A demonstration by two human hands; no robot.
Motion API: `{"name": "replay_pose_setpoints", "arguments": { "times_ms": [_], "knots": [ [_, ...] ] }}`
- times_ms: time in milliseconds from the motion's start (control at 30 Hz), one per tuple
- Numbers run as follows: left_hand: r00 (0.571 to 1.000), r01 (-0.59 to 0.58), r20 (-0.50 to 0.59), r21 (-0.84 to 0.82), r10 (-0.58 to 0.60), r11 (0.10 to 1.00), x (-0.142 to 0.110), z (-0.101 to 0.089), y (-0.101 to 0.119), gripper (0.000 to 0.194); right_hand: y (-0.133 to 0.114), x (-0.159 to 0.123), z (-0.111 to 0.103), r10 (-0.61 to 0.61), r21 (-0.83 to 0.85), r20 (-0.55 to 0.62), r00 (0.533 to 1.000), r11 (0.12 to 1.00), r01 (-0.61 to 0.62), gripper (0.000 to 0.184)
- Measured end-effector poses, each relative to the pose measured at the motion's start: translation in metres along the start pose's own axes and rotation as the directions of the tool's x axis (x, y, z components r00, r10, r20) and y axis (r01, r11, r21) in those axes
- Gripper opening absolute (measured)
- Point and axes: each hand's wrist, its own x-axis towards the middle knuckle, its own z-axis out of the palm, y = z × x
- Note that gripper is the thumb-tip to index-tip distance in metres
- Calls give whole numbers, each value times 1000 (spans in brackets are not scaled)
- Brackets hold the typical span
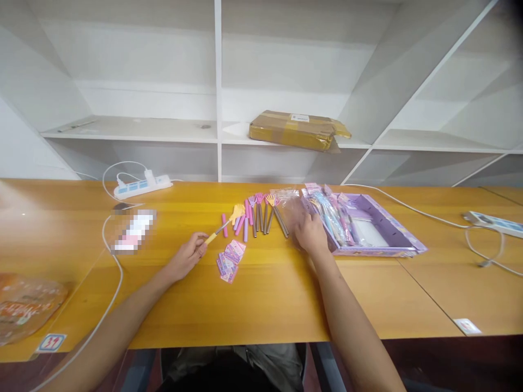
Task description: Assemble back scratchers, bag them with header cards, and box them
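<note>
My left hand (191, 253) is closed around the yellow handle of a back scratcher (211, 238), whose yellow hand-shaped head points up and right. Beyond it on the table lie several pink and purple handle sleeves (245, 228). Beside these rest several back scratchers (260, 215) with pink, purple and yellow claw heads and bare metal rods. Nearer to me is a small heap of printed cards (231, 260). My right hand (311, 233), fingers curled, is on clear plastic bags (289, 200) at the left edge of a purple box (373, 251); its fingertips are partly hidden.
Inside the box lie several wrapped back scratchers (333, 215). A power strip (143, 186) with white cables stands at back left, another power strip (496, 223) at right. A taped carton (296, 129) sits on the shelf. An orange-printed bag (28, 307) lies at front left.
</note>
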Motion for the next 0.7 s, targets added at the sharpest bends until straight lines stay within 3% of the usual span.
{"name": "replay_pose_setpoints", "arguments": {
  "times_ms": [133,233,300,333,367,433,500,533,633,700],
  "knots": [
    [999,-18,-33,-191,12,981,3,7,4,48,-21,0,-7,10,384,-101,995,923,29,32],
    [999,5,-32,-207,-12,978,6,23,14,45,-61,-17,-11,-45,560,-165,985,818,131,26],
    [1000,26,6,-236,-26,972,7,41,22,50,-94,-40,-15,-168,673,-139,976,707,217,26],
    [999,34,31,-277,-26,960,7,51,26,54,-109,-54,-18,-285,721,-99,953,640,266,27],
    [999,28,50,-319,-13,947,6,61,28,57,-123,-68,-20,-442,759,-53,896,566,324,30],
    [998,-20,52,-373,42,928,3,78,31,62,-143,-92,-25,-732,804,18,681,415,426,47],
    [995,-64,40,-409,88,910,-2,88,31,64,-152,-107,-28,-856,824,36,516,318,469,66],
    [995,-63,48,-421,91,905,-5,89,30,64,-152,-111,-29,-881,830,36,471,289,478,73],
    [998,-4,58,-418,31,908,-12,81,30,53,-145,-110,-34,-908,851,26,419,240,466,79],
    [1000,9,17,-420,-2,908,-13,73,31,45,-139,-107,-36,-888,880,-3,460,216,424,75]
  ]
}}
